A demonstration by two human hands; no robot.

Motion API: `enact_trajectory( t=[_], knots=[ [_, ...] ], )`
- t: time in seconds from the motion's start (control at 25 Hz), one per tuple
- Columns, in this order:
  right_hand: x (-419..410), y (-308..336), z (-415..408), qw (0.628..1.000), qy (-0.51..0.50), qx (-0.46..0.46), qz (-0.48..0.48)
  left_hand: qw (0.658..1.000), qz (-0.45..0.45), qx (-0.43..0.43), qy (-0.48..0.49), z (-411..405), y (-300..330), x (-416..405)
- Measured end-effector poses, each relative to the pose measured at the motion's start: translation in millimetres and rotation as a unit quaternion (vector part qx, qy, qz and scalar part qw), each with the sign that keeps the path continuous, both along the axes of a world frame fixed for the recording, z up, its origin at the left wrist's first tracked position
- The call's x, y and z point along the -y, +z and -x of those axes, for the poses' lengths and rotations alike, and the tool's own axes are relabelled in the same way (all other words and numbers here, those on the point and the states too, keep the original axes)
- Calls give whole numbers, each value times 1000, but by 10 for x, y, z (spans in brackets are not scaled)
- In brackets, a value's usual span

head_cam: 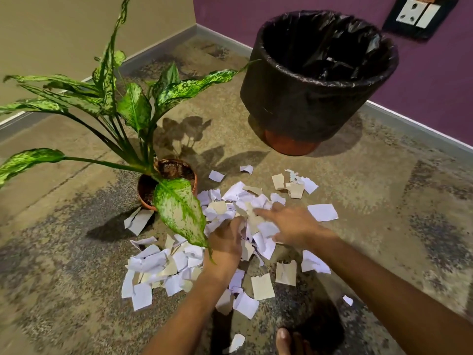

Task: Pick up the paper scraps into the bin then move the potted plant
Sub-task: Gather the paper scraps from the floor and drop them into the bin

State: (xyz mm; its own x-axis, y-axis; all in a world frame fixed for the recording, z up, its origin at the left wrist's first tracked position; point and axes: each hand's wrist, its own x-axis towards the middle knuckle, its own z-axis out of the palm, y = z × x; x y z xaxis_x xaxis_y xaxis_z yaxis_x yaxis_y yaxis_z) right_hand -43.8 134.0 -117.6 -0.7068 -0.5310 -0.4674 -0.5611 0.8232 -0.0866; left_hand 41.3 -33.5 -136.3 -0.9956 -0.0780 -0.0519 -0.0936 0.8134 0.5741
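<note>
Head view, looking down at a speckled floor (358, 201) in a room corner. White and tan paper scraps (158, 265) lay scattered in a loose heap on the floor, the heap running from lower left to upper right, with stray pieces out to the right and one by a bare foot (286, 342) at the bottom edge.

The left hand (225, 244) reached into the middle of the heap, its fingers curled down around a bunch of scraps. The right hand (294, 224) lay just beside it over the heap, fingers spread and pointing left toward the plant, pressing on the paper; whether it gripped any piece could not be told.

The potted plant (133, 108) stood upright on the floor at the left edge of the heap. Its terracotta pot (194, 180) held dark soil, and its long variegated leaves fanned mostly to the left and upward; one broad leaf (179, 211) drooped forward over the scraps and partly covered the left wrist. One long leaf reached right, its tip near the bin.

The bin (302, 108) stood beyond the heap, near the purple wall (307, 6), its mouth facing up and appearing tilted toward the camera. A black liner bag (276, 73) was folded over its rim and covered most of its outer wall, leaving a reddish-brown base showing. Inside, only crumpled black liner was visible. A wall socket plate (419, 14) sat on the purple wall at upper right.
</note>
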Motion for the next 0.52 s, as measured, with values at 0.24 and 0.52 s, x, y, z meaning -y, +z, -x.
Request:
enact_trajectory(
  t=[0.24, 0.52],
  knots=[
    [162, 36, -17, 998, 25, -53, -18, 985, -103, 3, 138, 100, 222, -23],
    [19, 451, 306, 989, -95, -88, 69, 956, -186, -95, 207, 388, 454, -182]
  ],
)
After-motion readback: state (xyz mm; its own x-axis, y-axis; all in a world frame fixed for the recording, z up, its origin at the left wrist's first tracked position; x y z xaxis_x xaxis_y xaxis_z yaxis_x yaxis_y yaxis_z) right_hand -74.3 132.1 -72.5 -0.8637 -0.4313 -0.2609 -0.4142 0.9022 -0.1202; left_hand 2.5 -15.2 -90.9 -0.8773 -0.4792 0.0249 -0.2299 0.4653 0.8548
